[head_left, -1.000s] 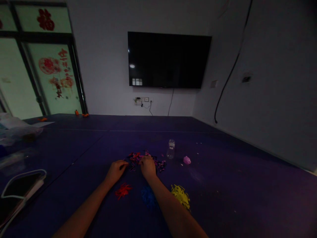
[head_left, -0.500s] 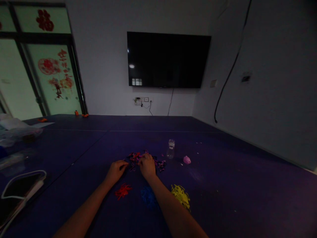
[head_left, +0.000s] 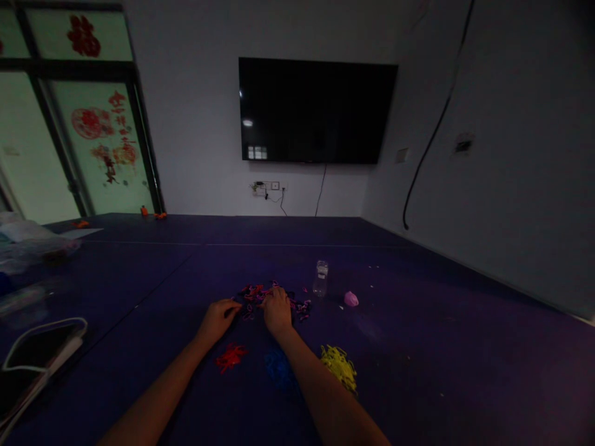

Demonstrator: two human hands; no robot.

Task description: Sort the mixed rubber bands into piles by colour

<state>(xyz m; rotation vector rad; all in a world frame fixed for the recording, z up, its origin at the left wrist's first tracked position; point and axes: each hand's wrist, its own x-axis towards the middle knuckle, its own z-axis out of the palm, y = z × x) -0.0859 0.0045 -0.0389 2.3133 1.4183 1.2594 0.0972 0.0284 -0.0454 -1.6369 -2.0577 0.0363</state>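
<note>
A mixed heap of small pink, red and dark bands (head_left: pixel 260 293) lies on the dark blue table (head_left: pixel 418 347). My left hand (head_left: pixel 216 321) rests at the heap's left edge with fingers curled, and what it pinches is too small to make out. My right hand (head_left: pixel 277 313) sits on the heap's middle, fingers bent down into the bands. Nearer to me lie three sorted piles: a red pile (head_left: pixel 230 357), a blue pile (head_left: pixel 279 367) partly under my right forearm, and a yellow pile (head_left: pixel 339 365).
A small clear bottle (head_left: pixel 320 278) stands just right of the heap, with a pink blob (head_left: pixel 351 299) beyond it. A tablet with a white cable (head_left: pixel 37 347) lies at the left edge; plastic bags (head_left: pixel 28 244) farther back. A black wall screen (head_left: pixel 316 111) hangs ahead.
Both hands stay at the heap; the right hand's fingers shift slightly among the bands. Nothing else has moved.
</note>
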